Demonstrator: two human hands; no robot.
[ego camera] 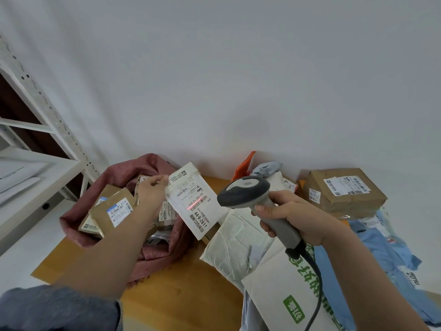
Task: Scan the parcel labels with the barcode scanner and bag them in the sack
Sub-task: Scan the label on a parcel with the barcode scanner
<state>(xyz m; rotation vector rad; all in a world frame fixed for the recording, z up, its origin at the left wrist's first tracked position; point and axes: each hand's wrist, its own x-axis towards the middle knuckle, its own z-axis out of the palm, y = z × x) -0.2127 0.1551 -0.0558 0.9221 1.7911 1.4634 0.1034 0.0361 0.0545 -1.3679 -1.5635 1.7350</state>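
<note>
Right now my left hand (152, 189) has a narrow pinch grip on the upper corner of a white parcel (194, 201), thumb and fingertips closed on its edge, while my right hand (292, 218) is wrapped fully round the handle of the barcode scanner (245, 192). The parcel hangs in the air just above the open mouth of the pink sack (164, 249), with the scanner head close beside it on the side away from the sack. The red scan line falls across one barcode on the label.

I judge this parcel light and thin, a flat mailer that flexes slightly; a corner pinch carries it, though a hold nearer the middle of the edge would steady it against swinging. Its long axis runs diagonally, from the pinched corner above the sack down toward the bench (181, 290), and the label faces the scanner.

Inside the sack lie several brown boxes (112, 209). Beyond the scanner from the sack, white poly mailers (236, 244), a taped cardboard box (343, 189) and blue bags (391, 256) wait unscanned, by my reading.
</note>
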